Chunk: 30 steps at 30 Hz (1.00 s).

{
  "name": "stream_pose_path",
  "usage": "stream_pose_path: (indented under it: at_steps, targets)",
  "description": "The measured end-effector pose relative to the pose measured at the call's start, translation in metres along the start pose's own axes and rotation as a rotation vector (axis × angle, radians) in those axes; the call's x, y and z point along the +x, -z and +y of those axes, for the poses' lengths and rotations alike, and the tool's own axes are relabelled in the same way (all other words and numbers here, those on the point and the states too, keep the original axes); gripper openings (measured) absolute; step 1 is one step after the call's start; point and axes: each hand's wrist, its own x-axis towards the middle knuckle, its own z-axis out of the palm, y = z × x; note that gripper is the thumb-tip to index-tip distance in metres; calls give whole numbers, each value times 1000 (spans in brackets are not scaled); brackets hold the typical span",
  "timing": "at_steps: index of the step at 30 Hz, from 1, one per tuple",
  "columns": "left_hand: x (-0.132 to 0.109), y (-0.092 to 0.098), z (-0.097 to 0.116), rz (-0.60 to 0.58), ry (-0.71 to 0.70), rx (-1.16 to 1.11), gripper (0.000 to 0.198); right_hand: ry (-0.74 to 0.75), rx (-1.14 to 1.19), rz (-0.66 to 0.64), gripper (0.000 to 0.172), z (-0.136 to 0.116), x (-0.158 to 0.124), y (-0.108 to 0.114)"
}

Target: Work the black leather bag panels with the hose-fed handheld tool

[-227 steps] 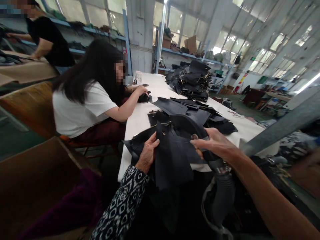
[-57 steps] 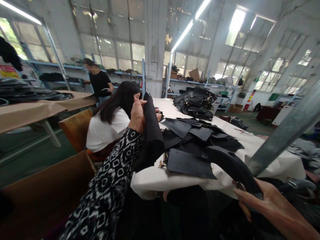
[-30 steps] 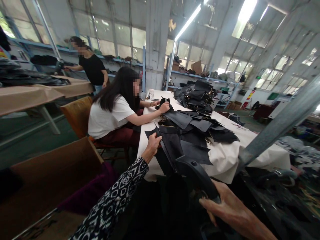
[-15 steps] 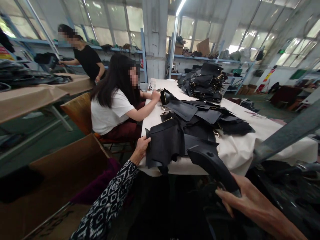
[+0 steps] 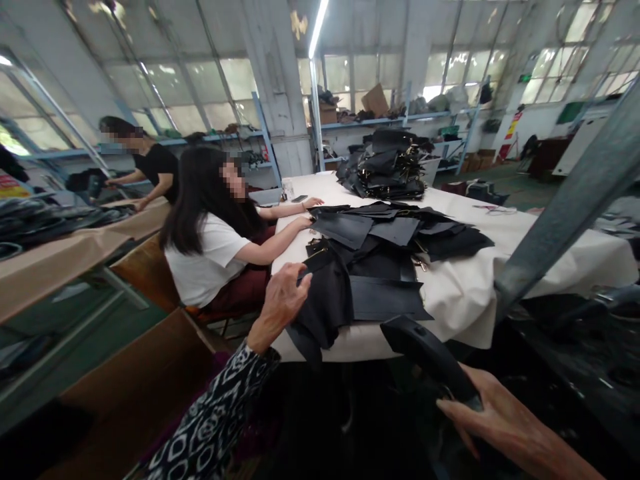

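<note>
My left hand (image 5: 281,298) grips the edge of a black leather piece (image 5: 325,303) that hangs over the near left corner of the white table (image 5: 465,293). My right hand (image 5: 493,420), low at the right, is closed around the handle of a black curved tool (image 5: 425,353). More black leather pieces (image 5: 395,233) lie spread on the table beyond my left hand.
A person in a white shirt (image 5: 205,233) sits at the table's left side, hands on the leather. Another person in black (image 5: 145,167) stands at a brown table (image 5: 60,253). A stack of black bags (image 5: 390,163) sits at the far end. A grey metal beam (image 5: 570,207) slants at right.
My left hand has lowered the leather piece from in front of my face onto the table's near corner. My right hand keeps holding the tool down at the right.
</note>
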Motion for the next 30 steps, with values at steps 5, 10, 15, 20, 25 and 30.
stream_pose_path:
  at_steps: [5, 10, 15, 20, 25, 30]
  targets:
    - [-2, -34, 52, -508, -371, 53, 18, 7, -35, 47, 20, 3, 1, 14]
    - [-18, -72, 4, -631, -255, 371, 14, -27, -11, 50, 22, 14, 2, 18]
    - [-21, -85, -24, -563, -100, 378, 43, -27, 16, 16, 20, 17, 15, 13]
    - [-17, -110, -15, -364, 96, 168, 52, -39, 18, -25, 20, 6, 24, 8]
    - [-6, -107, -43, -323, 243, -291, 19, -40, -4, -74, 21, -4, 28, 11]
    - [-9, -83, -80, -305, 476, -740, 39, -4, -163, -65, 19, -27, 36, 15]
